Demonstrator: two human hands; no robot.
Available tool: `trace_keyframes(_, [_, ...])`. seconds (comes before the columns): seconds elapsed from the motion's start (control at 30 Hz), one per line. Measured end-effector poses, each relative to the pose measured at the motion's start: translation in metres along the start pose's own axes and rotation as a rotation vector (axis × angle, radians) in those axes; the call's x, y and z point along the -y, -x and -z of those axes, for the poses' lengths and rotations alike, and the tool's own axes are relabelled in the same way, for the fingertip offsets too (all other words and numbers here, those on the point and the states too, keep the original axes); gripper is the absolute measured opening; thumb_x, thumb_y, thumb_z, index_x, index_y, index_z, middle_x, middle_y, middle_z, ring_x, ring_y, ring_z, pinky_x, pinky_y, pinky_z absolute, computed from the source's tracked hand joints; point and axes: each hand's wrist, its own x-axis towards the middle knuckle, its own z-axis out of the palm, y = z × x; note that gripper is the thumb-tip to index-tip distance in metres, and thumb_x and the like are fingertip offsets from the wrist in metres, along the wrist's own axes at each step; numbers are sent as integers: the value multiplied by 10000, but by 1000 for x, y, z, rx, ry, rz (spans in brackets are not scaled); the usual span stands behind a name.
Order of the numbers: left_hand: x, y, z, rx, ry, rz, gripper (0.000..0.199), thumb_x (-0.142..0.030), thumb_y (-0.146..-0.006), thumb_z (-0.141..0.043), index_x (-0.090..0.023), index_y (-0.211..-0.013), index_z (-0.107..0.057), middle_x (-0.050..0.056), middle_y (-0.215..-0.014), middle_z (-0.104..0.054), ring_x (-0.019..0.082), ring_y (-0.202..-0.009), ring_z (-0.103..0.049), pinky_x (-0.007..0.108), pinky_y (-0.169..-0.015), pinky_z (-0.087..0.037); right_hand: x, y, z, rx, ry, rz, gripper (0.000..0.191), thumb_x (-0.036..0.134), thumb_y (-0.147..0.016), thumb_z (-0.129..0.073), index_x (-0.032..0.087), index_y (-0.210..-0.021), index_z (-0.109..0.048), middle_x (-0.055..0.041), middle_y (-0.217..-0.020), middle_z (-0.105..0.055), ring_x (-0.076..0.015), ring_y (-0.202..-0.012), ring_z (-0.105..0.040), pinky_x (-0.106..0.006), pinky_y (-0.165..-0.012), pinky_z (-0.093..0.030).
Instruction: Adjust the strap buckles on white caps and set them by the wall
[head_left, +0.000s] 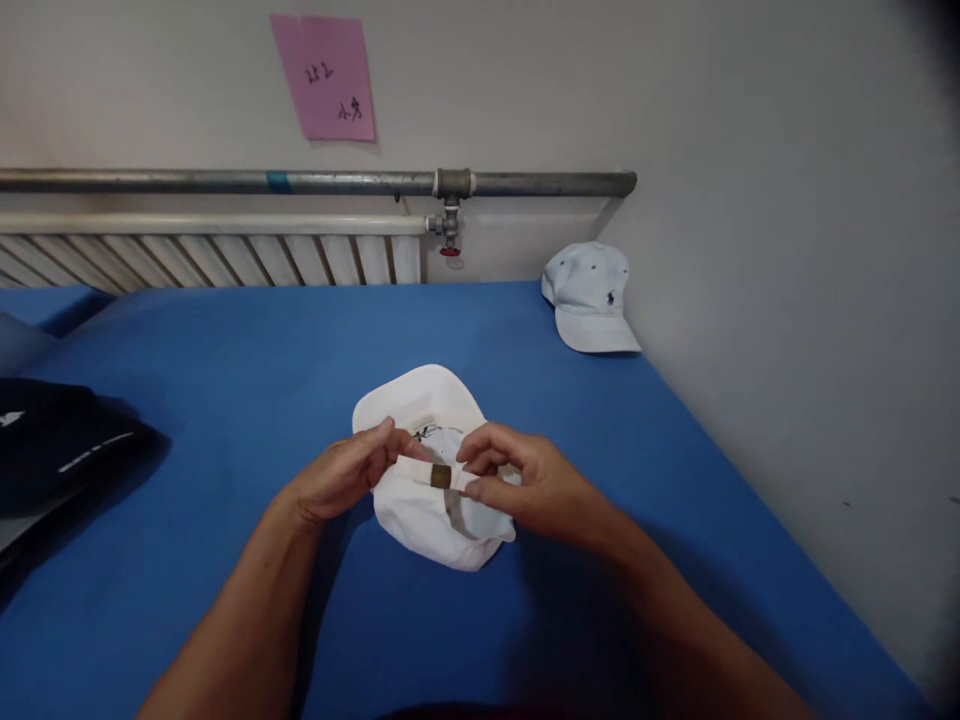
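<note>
A white baseball cap [427, 525] lies upturned on the blue table, its brim pointing away from me and its inside showing. Across its near opening runs the white back strap [414, 469], with a brass-coloured buckle [441, 476] at its middle. My left hand [352, 468] is at the cap's left side, its fingers curled behind the left part of the strap. On the other side, my right hand [517, 475] pinches the strap's right part between thumb and fingers, close to the buckle. The left fingertips are partly hidden by the strap.
A second, pale cap [592, 290] sits at the back right by the wall. Dark navy caps [67, 440] lie at the left. Behind the blue table [247, 400] are a radiator [225, 255], a pipe [337, 183] with a valve, and a pink note [330, 80].
</note>
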Motion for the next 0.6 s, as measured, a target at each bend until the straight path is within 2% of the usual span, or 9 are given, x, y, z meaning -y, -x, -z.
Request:
trace_keyframes(0.13, [-2,1,-3,48,-16,31,615,-705,-760,-568,-123,-857,-744,88,-758,-700,163,-629,-587,237,-574,-435,-1,0,0,15,-17,15,137,182,-738,-639,198,-871,-612,18,-752,-624,-124,-707,-568,-241,-638,-433])
trace_keyframes(0.27, [-6,6,-5,86,-231,-73,661,-736,-719,-583,-116,-903,-721,79,-772,-657,158,-644,-535,236,-581,-399,-2,0,-1,14,29,38,117,158,-757,-616,197,-867,-620,19,-743,-625,-119,-701,-571,-231,-630,-432])
trace_keyframes(0.37, [-9,12,-6,101,-397,-77,591,-656,-704,-664,-127,-968,-689,54,-785,-614,147,-666,-496,225,-578,-362,-1,1,-3,7,71,64,89,167,-769,-614,195,-853,-623,25,-714,-617,-114,-675,-570,-226,-618,-434])
trace_keyframes(0.6, [-17,20,-18,85,-503,18,244,-372,-769,-630,-138,-835,-640,-11,-680,-512,107,-616,-419,210,-551,-323,5,3,-6,93,59,82,153,216,-789,-641,185,-937,-664,3,-788,-672,-130,-755,-614,-237,-691,-473])
